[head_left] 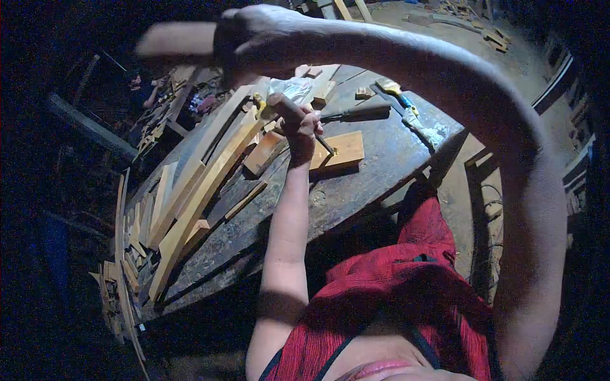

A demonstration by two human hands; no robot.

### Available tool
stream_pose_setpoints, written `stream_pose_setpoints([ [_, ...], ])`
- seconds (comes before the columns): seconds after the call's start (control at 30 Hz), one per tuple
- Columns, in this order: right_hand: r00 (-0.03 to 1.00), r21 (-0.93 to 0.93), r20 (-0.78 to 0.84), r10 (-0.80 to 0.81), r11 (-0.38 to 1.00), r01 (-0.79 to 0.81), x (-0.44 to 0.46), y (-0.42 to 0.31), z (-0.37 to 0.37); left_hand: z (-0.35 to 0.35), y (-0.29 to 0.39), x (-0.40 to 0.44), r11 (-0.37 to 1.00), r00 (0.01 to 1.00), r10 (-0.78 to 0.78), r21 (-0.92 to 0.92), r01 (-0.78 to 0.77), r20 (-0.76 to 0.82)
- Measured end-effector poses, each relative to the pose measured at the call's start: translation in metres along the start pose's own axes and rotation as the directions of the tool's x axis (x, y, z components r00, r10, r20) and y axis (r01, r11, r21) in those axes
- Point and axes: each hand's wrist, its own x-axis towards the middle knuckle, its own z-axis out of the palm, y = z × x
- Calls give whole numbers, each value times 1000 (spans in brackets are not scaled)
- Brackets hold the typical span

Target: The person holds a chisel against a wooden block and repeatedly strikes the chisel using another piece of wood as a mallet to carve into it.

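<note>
The left hand is wrapped around the chisel, with the thick end of the handle standing out past the fist and the shaft slanting down to the right. The chisel's tip meets the top of the block, which lies flat on the bench just below and to the right of that hand; a small pale cut shows where the two meet. The right hand, at the end of a raised, bent arm, is above and to the left of the left hand, clenched on a wooden piece that juts out leftward; it is blurred, so its exact form cannot be told. Just beyond the left hand lies a bag, thin and whitish. To its right, a dark tool lies near the block's far edge, and farther right is a yellow handle. Close on the left hand's near left side is a brown offcut, with a thin strip nearer the body. Farther left, long boards run along the bench. Well beyond them, in shadow, is another person.
</note>
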Motion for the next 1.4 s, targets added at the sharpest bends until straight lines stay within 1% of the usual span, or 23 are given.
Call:
stream_pose_setpoints([
  [0.07,974,61,-182,135,990,-125,-7,8,25,-3,-2,1,999,1000,-1,-38,1,-13],
  [0.13,953,-60,58,298,954,-295,-34,7,35,-9,-7,2,999,999,-37,-29,37,-10],
  [0.17,953,-61,57,296,954,-293,-37,11,32,-9,-8,2,999,999,-34,-29,34,-10],
  [0.23,809,78,477,343,901,-427,-42,3,10,-8,-10,1,999,998,0,-49,-3,-58],
  [0.3,948,-17,161,274,961,-275,-42,-12,-7,-7,-10,0,999,999,6,-38,-8,-48],
  [0.4,903,331,20,430,849,-412,-39,-28,-21,-4,1,-3,1000,1000,25,-2,-25,-11],
  [0.43,914,194,-131,383,914,-356,-39,-17,7,-9,-4,-1,1000,1000,28,-2,-28,-13],
  [0.47,963,48,-214,166,986,-159,-50,18,60,-17,-15,3,999,999,36,20,-36,0],
  [0.53,961,-116,-267,-69,992,39,-54,15,55,-21,-24,5,994,995,94,55,-93,-18],
  [0.6,925,49,148,350,932,-360,-52,-1,14,-21,-17,3,996,995,88,27,-89,38],
  [0.67,936,127,103,336,929,-347,-56,-19,-14,-11,-7,0,996,997,71,-52,-69,40],
  [0.7,956,267,-185,229,947,-176,-43,-19,-11,-6,-4,-2,997,997,65,-52,-63,42],
  [0.77,872,478,-25,490,771,-420,-56,-19,-11,2,6,-7,999,999,38,-2,-38,-13],
  [0.83,927,218,115,356,902,-373,-65,-13,2,-7,-10,-1,999,999,46,-6,-46,-9],
  [0.9,938,41,269,218,971,-237,-72,-11,-2,-17,-25,10,937,982,164,297,-186,95],
  [0.93,919,-28,349,181,983,-183,-72,-14,-11,-14,-23,8,983,989,144,111,-147,31],
  [1.0,935,-28,163,314,949,-314,-59,-10,-15,-5,-16,4,995,995,94,11,-94,27],
  [1.03,922,211,57,382,898,-385,-59,-9,-17,1,-9,1,995,999,47,-88,-45,23],
  [1.1,898,679,1,441,659,-324,-59,-6,0,5,-2,-1,1000,1000,16,-24,-16,13],
  [1.17,928,333,-172,331,906,-261,-75,12,42,-1,-15,4,999,1000,22,26,-22,17],
  [1.23,870,319,306,387,819,-477,-91,6,45,-21,-43,7,990,996,77,112,-82,48],
  [1.37,770,358,370,519,686,-634,-126,-3,30,-3,-3,-5,998,998,57,31,-57,-1],
  [1.4,718,546,347,603,493,-677,-142,0,48,-3,3,-9,998,997,53,29,-52,-58],
])
